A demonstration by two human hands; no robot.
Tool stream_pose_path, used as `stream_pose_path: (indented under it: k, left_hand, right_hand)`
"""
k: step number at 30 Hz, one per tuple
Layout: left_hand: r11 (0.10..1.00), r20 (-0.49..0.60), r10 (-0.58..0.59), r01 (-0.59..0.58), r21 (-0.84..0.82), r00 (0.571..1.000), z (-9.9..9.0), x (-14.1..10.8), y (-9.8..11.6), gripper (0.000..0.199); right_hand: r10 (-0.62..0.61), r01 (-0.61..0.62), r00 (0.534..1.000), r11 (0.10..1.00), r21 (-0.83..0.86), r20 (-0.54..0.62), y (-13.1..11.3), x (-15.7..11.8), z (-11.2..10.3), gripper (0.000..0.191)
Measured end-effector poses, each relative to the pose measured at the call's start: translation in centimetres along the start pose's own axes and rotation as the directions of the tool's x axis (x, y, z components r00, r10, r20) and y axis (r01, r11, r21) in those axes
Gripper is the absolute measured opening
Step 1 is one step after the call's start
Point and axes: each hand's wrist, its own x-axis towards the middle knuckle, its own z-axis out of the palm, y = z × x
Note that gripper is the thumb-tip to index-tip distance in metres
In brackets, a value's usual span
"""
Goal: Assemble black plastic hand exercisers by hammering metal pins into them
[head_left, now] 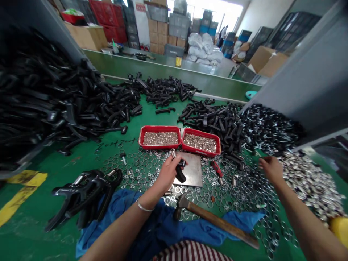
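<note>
Currently the left hand (pixel 168 173) grips a black plastic clamp handle (pixel 181 174) with a coiled spring (pixel 173 153) just above a steel plate (pixel 194 177), while the loosely open right hand (pixel 272 168) hovers empty over scattered metal washers (pixel 307 185) on the green desk (pixel 27 235).

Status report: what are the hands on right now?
Left hand gripping black plastic clamp handle, metal spring at fingers. Right hand half curled above loose metal washers. Wood-handled hammer lies nearby.

Partly hidden inside the left hand (pixel 168 173), one black plastic clamp handle (pixel 181 175); at the right edge, a yellow object (pixel 338 230), cut off, its kind not possible to tell.
</note>
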Motion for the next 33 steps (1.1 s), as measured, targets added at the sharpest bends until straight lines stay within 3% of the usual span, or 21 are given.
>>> stream_pose_path:
  k: [2,4,5,6,8,10,13,14,17,19,23,24,26,27,28,30,31,32,33]
  left_hand:
    - [0.999,-0.003,-0.013,0.013,-0.047,1.000,-0.1,0.3,0.1,0.028]
    - [0.998,-0.002,-0.016,0.015,-0.055,1.000,-0.2,0.5,-0.1,0.028]
    - [0.999,-0.004,-0.013,0.013,-0.048,1.000,-0.2,0.5,-0.1,0.028]
    - [0.999,-0.004,-0.010,0.010,-0.036,1.000,-0.1,0.5,-0.2,0.028]
    - [1.000,0.006,-0.001,0.001,0.009,1.000,0.0,0.2,-0.4,0.029]
    - [0.997,0.040,-0.003,0.000,0.075,0.999,0.2,-0.1,-0.3,0.031]
    - [0.980,0.101,-0.003,-0.017,0.198,0.995,0.5,-0.7,0.0,0.031]
    - [0.973,0.115,-0.002,-0.025,0.228,0.993,0.5,-0.9,0.2,0.031]
    - [0.964,0.125,0.017,-0.049,0.262,0.992,0.6,-1.1,0.7,0.030]
    - [0.966,0.133,0.027,-0.060,0.251,0.991,0.6,-1.1,0.9,0.029]
    - [0.955,0.163,0.062,-0.106,0.277,0.985,0.7,-1.3,1.4,0.025]
    - [0.941,0.177,0.078,-0.131,0.313,0.981,0.7,-1.3,1.5,0.024]
    - [0.892,0.208,0.122,-0.199,0.405,0.970,0.7,-1.5,1.6,0.024]
    - [0.859,0.223,0.149,-0.238,0.453,0.963,0.7,-1.5,1.6,0.024]
    - [0.821,0.237,0.177,-0.276,0.499,0.955,0.7,-1.5,1.6,0.023]
    - [0.745,0.250,0.228,-0.334,0.577,0.941,0.5,-1.4,1.4,0.021]
    - [0.714,0.250,0.247,-0.350,0.606,0.936,0.3,-1.3,1.3,0.020]
    - [0.691,0.249,0.261,-0.361,0.626,0.933,0.2,-1.2,1.2,0.020]
    - [0.677,0.252,0.273,-0.371,0.636,0.929,0.1,-1.1,1.2,0.019]
  right_hand:
    - [-0.001,-0.001,1.000,0.998,0.070,0.023,-2.8,-2.3,0.2,0.032]
    - [-0.120,0.081,0.982,0.965,0.251,0.146,-7.0,-5.7,0.3,0.035]
    - [-0.242,0.141,0.937,0.923,0.359,0.253,-9.5,-7.5,0.4,0.037]
    - [-0.337,0.194,0.899,0.878,0.438,0.279,-11.9,-9.3,0.5,0.035]
    - [-0.451,0.264,0.843,0.821,0.506,0.292,-16.2,-12.1,0.7,0.029]
    - [-0.539,0.345,0.793,0.782,0.519,0.285,-19.0,-13.8,1.1,0.023]
    - [-0.655,0.480,0.718,0.711,0.515,0.234,-20.4,-14.6,1.7,0.020]
    - [-0.669,0.501,0.713,0.695,0.516,0.209,-20.5,-14.7,1.9,0.020]
    - [-0.624,0.453,0.760,0.709,0.540,0.180,-20.4,-14.9,2.3,0.020]
    - [-0.638,0.472,0.752,0.697,0.540,0.166,-20.4,-15.0,2.3,0.019]
    - [-0.773,0.631,0.625,0.585,0.510,0.114,-20.4,-14.7,2.2,0.018]
    - [-0.766,0.608,0.631,0.587,0.534,0.122,-20.5,-14.7,2.2,0.017]
    - [-0.675,0.426,0.711,0.634,0.645,0.194,-20.7,-14.9,2.4,0.015]
    - [-0.601,0.256,0.750,0.649,0.716,0.276,-21.0,-15.2,2.5,0.014]
    - [-0.526,0.047,0.754,0.640,0.767,0.393,-21.2,-15.4,2.6,0.017]
    - [-0.431,-0.336,0.654,0.572,0.749,0.622,-21.9,-15.9,2.8,0.027]
    - [-0.414,-0.428,0.602,0.554,0.714,0.682,-22.2,-16.0,2.9,0.029]
    - [-0.402,-0.442,0.591,0.564,0.698,0.699,-22.4,-16.0,3.0,0.030]
    - [-0.388,-0.403,0.618,0.591,0.699,0.684,-22.6,-15.9,3.0,0.030]
